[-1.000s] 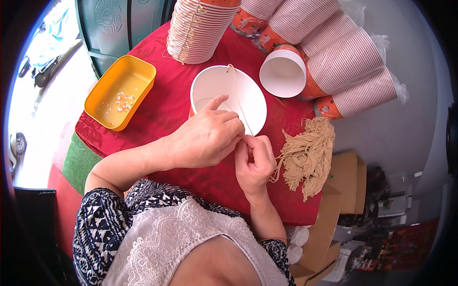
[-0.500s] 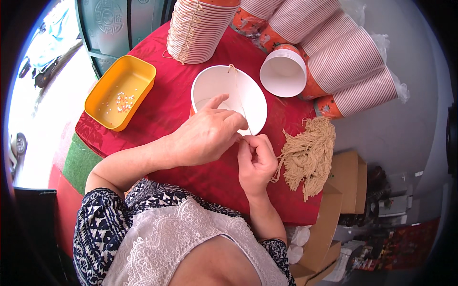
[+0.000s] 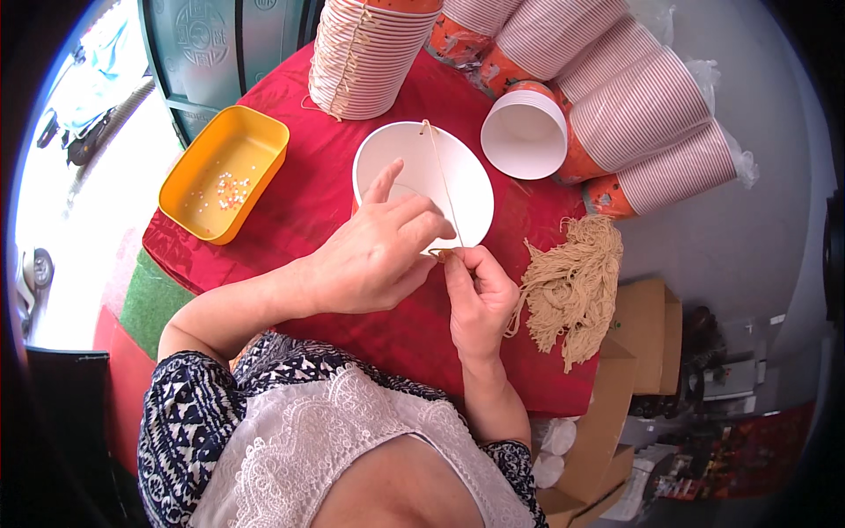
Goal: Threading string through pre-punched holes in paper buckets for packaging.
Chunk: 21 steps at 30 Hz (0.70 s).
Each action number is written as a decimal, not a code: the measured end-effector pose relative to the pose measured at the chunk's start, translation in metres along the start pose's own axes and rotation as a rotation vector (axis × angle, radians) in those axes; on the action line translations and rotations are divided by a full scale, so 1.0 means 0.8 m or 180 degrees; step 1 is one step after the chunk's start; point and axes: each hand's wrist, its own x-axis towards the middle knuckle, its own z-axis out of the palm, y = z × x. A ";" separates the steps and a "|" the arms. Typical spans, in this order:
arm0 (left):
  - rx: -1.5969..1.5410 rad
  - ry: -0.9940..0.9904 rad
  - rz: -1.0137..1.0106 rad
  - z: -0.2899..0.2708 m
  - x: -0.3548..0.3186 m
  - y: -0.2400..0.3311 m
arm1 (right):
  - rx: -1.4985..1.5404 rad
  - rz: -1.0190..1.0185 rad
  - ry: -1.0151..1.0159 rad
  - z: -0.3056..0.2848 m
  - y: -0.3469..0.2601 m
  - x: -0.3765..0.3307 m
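Note:
A white paper bucket (image 3: 466,189) stands open at the table's middle, with a thin beige string (image 3: 444,180) running from a hole in its far rim down to my hands. My right hand (image 3: 482,304) pinches the string between thumb and forefinger, just below the near rim. Close beside it, my left hand (image 3: 383,251) grips the string near a small loop, its index finger sticking up over the bucket; its thumb is hidden. To the right of my right hand lies a bundle of beige strings (image 3: 572,290).
At the far side rises a tall stack of paper buckets (image 3: 374,62), strings hanging down it. A yellow bin (image 3: 189,189) with small pale and orange bits sits left. More bucket stacks (image 3: 638,106) and a single bucket (image 3: 525,136) lie far right. Cardboard boxes (image 3: 647,334) stand beyond the red-covered table (image 3: 308,185).
My right hand has shifted slightly right, and a small loop of string now shows between the hands. My left index finger has straightened upward. The string looks straighter.

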 end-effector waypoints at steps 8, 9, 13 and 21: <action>0.0204 0.0094 0.0299 0.001 0.001 -0.001 | -0.0055 0.0037 -0.0024 -0.001 -0.001 0.001; 0.0215 0.0126 0.0278 0.003 0.001 -0.002 | -0.0040 0.0051 -0.0018 -0.001 0.000 0.001; 0.0166 0.0107 0.0330 0.004 0.001 -0.007 | -0.0032 0.0059 -0.0051 -0.001 -0.001 0.001; 0.0174 0.0062 0.0347 0.004 -0.003 -0.009 | -0.0814 -0.0774 0.0091 -0.012 0.000 0.005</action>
